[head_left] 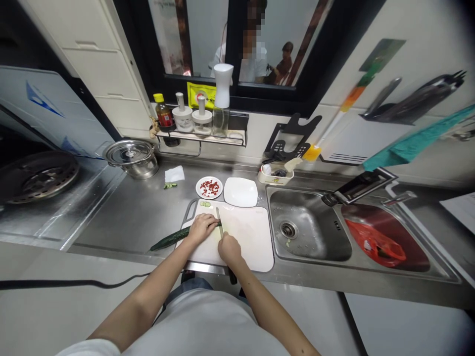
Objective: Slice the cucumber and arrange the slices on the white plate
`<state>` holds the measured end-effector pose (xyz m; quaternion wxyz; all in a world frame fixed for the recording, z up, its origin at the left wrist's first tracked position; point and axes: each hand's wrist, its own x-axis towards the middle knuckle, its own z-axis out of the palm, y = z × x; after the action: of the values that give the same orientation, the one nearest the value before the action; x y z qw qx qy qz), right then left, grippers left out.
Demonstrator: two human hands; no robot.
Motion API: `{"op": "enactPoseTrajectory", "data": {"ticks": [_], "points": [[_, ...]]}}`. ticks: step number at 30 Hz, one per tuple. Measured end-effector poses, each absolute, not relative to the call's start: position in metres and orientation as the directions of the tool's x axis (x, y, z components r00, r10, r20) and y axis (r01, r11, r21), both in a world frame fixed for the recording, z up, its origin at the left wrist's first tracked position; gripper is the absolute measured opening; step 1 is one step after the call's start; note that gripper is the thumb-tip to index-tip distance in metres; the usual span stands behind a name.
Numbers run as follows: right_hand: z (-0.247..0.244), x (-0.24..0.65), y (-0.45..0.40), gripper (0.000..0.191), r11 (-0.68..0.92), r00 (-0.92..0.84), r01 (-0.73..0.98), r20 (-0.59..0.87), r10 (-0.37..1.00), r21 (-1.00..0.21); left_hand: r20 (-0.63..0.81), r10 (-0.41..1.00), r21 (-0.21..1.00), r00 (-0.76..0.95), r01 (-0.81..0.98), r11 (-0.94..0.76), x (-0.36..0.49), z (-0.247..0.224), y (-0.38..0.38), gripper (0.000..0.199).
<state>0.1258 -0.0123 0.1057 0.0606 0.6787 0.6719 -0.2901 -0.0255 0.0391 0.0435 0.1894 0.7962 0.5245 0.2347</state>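
Observation:
A long dark green cucumber lies slantwise across the left edge of the white cutting board. My left hand is closed over it near its right end. In my right hand is a kitchen knife, its blade upright at the cucumber's cut end and its dark handle sticking out below my fist. A few pale cucumber slices rest at the board's upper left corner. Behind the board stand a small plate of chopped red pieces and a bare white square plate.
To the right is a double sink with a red plastic bag in one basin. A lidded steel pot stands at the back left, near a white tissue and green scraps. A seasoning rack hangs below the window.

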Motion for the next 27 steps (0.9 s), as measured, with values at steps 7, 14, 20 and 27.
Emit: {"op": "enactPoseTrajectory", "data": {"ticks": [7,14,20,27], "points": [[0.107,0.127,-0.022,0.033,-0.106,-0.048,0.953,-0.487,0.872,-0.284,0.18,0.927,0.54,0.329,0.755,-0.372,-0.024,0.045,0.038,0.022],[0.108,0.119,0.006,0.033,-0.103,-0.061,0.94,-0.456,0.888,-0.326,0.169,0.929,0.545,0.328,0.755,-0.365,-0.024,0.046,0.038,0.023],[0.105,0.114,0.02,0.035,-0.102,-0.064,0.927,-0.42,0.905,-0.361,0.158,0.93,0.549,0.331,0.754,-0.362,-0.024,0.048,0.038,0.023],[0.106,0.116,0.011,0.034,-0.076,-0.074,0.943,-0.426,0.902,-0.324,0.162,0.931,0.543,0.328,0.757,-0.362,-0.024,0.047,0.038,0.024]]}}
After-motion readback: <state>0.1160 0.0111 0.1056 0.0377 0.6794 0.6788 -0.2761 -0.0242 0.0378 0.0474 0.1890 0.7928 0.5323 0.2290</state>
